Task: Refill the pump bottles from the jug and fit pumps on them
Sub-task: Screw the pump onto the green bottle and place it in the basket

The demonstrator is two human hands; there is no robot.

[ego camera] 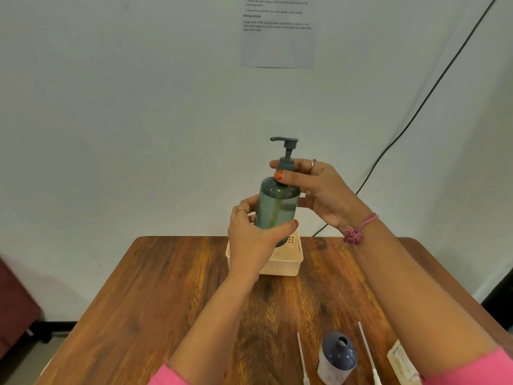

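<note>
I hold a translucent grey-green pump bottle (277,207) up in the air above the table, with liquid and a dip tube showing inside. A matching pump head (286,147) sits on its neck. My left hand (254,237) wraps the bottle's lower body. My right hand (319,187) pinches the pump collar at the neck. Near the front edge stands a second bottle (337,357) with a dark blue top and an open neck. Two white pump tubes lie beside it, one at its left (302,359) and one at its right (367,354).
A cream plastic basket (288,265) stands on the wooden table (166,287) right below the held bottle. A pale packet (402,362) lies at the front right, partly under my arm. A printed sheet (277,31) and a black cable (416,112) hang on the wall.
</note>
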